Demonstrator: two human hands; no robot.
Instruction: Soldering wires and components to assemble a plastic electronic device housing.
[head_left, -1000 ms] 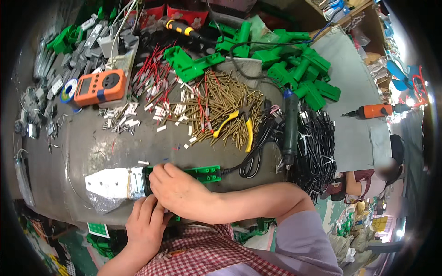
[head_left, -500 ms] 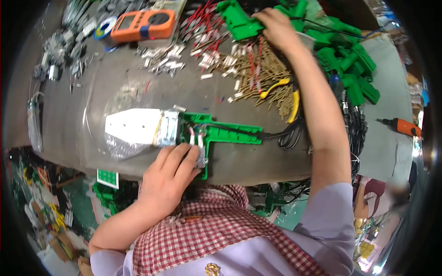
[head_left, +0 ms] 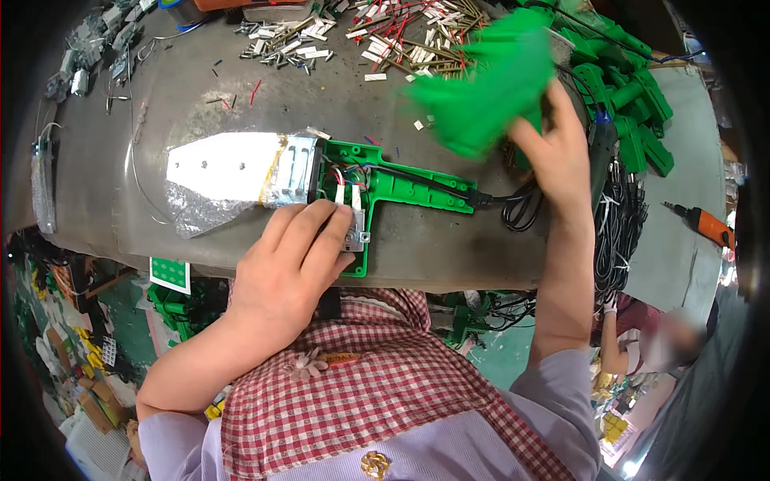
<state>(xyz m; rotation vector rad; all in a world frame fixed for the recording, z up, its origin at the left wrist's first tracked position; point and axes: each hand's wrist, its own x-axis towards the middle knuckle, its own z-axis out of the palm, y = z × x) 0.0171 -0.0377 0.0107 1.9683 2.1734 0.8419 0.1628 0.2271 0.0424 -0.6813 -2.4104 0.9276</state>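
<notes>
The open green plastic housing (head_left: 421, 186) lies on the workbench, with wires and a black cord along its handle. Its left end joins a white tapered plate (head_left: 224, 164) with a silvery section, over clear plastic wrap. My left hand (head_left: 285, 260) is closed over the housing's near side, fingertips at a small metal part (head_left: 355, 231) beside two white sleeves. Above the bench to the right, my right hand (head_left: 557, 156) grips another green housing piece (head_left: 485, 88), smeared by motion. The far fingers of that hand are hidden behind it.
White sleeves and brass-coloured rods (head_left: 425, 40) lie scattered at the back. Green plastic parts (head_left: 634, 104) are heaped at the right, above bundled black cords (head_left: 622, 216). An orange power screwdriver (head_left: 710, 228) lies farther right. Metal parts (head_left: 88, 52) sit at far left.
My right hand has lifted a green housing piece from the back of the bench and brought it nearer. My left hand stays at the open housing. The view has shifted nearer.
</notes>
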